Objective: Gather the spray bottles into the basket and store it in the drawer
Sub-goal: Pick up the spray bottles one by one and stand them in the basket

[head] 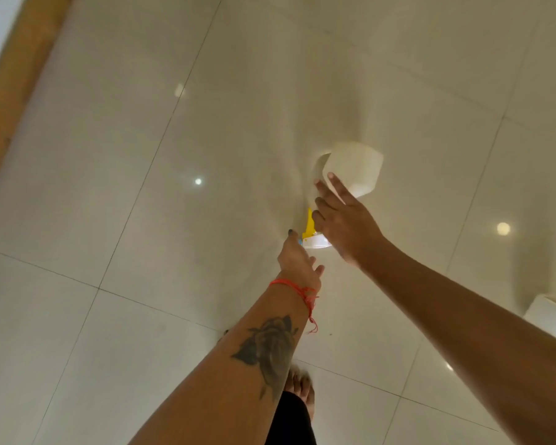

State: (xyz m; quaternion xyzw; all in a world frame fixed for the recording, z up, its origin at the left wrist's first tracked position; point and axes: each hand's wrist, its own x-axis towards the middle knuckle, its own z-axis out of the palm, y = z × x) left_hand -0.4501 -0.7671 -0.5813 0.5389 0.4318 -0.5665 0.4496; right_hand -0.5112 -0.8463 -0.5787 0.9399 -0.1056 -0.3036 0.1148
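White spray bottle (350, 171) under right hand (347, 226), fingers spread; left hand (297, 261) fingers unclear.

Glossy tiled floor (142, 155), matt white plastic spray bottle (355, 170)

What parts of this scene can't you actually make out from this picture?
- Spray bottle, head view: the right hand covers its middle, so the grip is unclear.
- Yellow-and-white spray head: partly behind both hands; whether the left hand touches it is unclear.
- White object: cut off by the right edge.
- Basket and drawer: not in view.
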